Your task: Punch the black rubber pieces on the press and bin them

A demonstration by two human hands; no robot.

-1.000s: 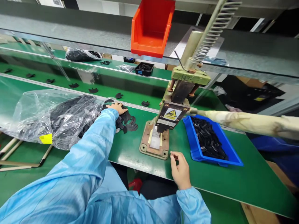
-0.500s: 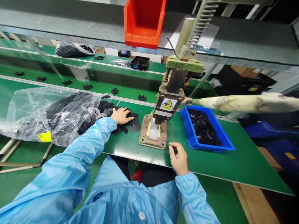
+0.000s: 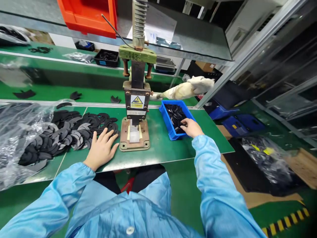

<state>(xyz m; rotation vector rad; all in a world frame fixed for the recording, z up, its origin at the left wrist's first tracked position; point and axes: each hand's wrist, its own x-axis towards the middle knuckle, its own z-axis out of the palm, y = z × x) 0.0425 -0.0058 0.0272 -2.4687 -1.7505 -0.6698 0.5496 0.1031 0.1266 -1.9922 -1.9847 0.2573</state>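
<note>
My left hand [image 3: 102, 149] lies palm down with its fingers spread. Its fingertips are at the right edge of a pile of flat black curved pieces [image 3: 81, 134] on the green bench. Over the near right side of a blue bin [image 3: 173, 136], my right hand [image 3: 192, 128] is closed in a pinch. The bin holds many small black parts [image 3: 174, 114]; whatever is between the fingertips is too small to make out. Between my hands stands a hand press [image 3: 136, 99] with a warning label. A pale block [image 3: 134, 135] sits on its base plate [image 3: 146, 140] under the ram.
The press lever [image 3: 183, 91], wrapped in whitish cloth, sticks out above the bin. A clear plastic bag [image 3: 15, 145] spreads at the left. Behind the bench, a green strip [image 3: 96, 96] carries a few black pieces. An orange bin [image 3: 90, 19] hangs from the shelf above.
My view has swung to the right. My right hand has moved from beside the press base to the blue bin. My left hand has drawn back from atop the pile to its near right edge.
</note>
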